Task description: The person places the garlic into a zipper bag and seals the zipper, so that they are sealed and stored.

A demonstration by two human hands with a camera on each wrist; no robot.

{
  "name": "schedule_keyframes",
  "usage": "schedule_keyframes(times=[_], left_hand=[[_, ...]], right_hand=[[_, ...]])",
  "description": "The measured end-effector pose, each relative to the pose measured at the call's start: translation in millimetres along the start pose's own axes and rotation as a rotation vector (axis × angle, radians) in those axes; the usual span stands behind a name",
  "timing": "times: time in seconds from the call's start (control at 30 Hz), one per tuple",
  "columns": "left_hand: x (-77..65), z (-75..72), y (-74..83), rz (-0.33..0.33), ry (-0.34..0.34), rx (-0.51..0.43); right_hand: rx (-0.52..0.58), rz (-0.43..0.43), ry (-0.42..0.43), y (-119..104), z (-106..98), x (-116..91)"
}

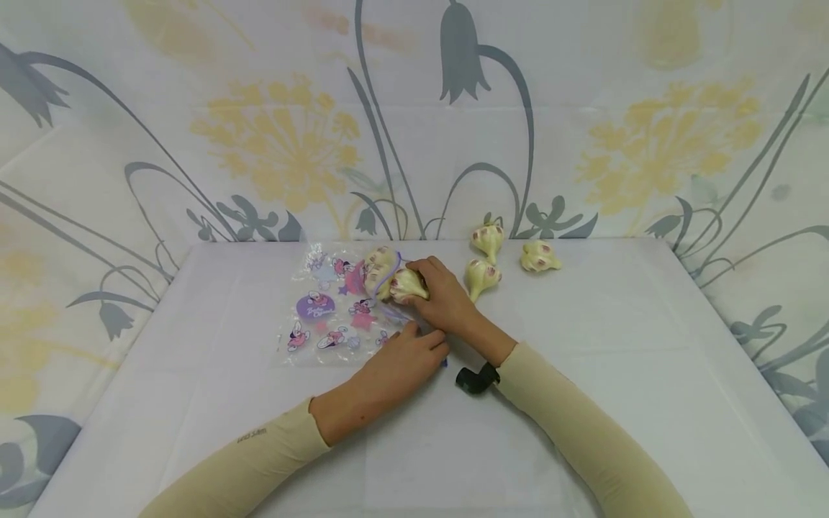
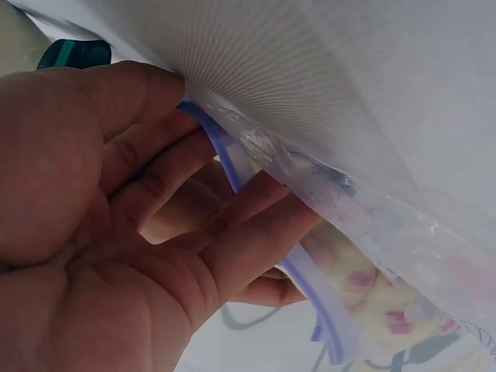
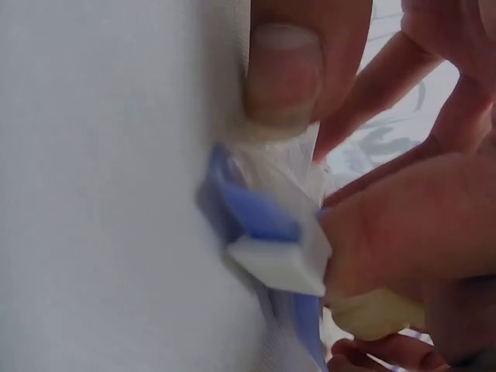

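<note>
On the tabletop (image 1: pixel 615 309), my right hand (image 1: pixel 447 298) grips a garlic bulb (image 1: pixel 406 285), likely light and firm, best held round its belly, at the plastic bag's (image 1: pixel 327 324) mouth, which my left hand (image 1: pixel 400 361) holds.

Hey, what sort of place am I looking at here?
Likely an indoor spot staged for filming: a plain white table, a flower-print backdrop right behind it, and garlic bulbs laid out near a printed bag.
</note>
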State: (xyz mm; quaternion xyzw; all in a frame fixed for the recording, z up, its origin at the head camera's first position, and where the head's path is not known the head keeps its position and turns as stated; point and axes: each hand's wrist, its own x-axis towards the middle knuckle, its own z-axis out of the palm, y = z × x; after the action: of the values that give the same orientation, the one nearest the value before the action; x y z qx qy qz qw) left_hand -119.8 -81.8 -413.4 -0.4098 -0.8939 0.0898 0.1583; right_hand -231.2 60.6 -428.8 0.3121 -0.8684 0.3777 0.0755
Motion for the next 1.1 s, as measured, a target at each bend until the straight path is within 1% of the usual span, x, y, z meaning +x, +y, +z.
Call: schedule_keyframes(times=[0.1,0.27,0.4,0.5,0.57,0.67,0.8,0.97,1.1], left_hand=[[-0.8,0.3,-1.8,0.009,-0.003,0.01],[-1.8,0.9,-4.3,0.018,0.0,0.03],[-2.8,0.3,-5.0,0.025,0.005,0.045],[-3.7,0.0,-4.3,0.007,0.017,0.037],[-4.2,-0.1,-3.3,-0.016,0.024,0.026],[-5.2,0.6,-1.4,-0.048,0.018,0.028],[-6.3,0.9,0.9,-0.059,0.019,0.066],[-5.5,1.2,1.8,-0.057,0.069,0.117],[-5.2,3.1,1.8,-0.058,0.082,0.106]], right_hand=[[-0.023,0.026,-0.026,-4.3,-0.1,2.4],[-0.045,0.049,-0.029,-11.6,-0.9,4.5],[-0.048,0.09,-0.046,-13.5,0.5,5.2],[-0.033,0.129,-0.059,-12.8,1.3,4.4],[-0.002,0.161,-0.056,-12.4,0.9,2.7],[0.04,0.193,-0.062,-11.4,-0.4,0.0],[0.068,0.196,-0.077,-10.7,-3.8,-1.4],[0.079,0.19,-0.077,-7.1,-7.3,-0.4],[0.078,0.162,-0.083,-4.9,-7.8,0.6]])
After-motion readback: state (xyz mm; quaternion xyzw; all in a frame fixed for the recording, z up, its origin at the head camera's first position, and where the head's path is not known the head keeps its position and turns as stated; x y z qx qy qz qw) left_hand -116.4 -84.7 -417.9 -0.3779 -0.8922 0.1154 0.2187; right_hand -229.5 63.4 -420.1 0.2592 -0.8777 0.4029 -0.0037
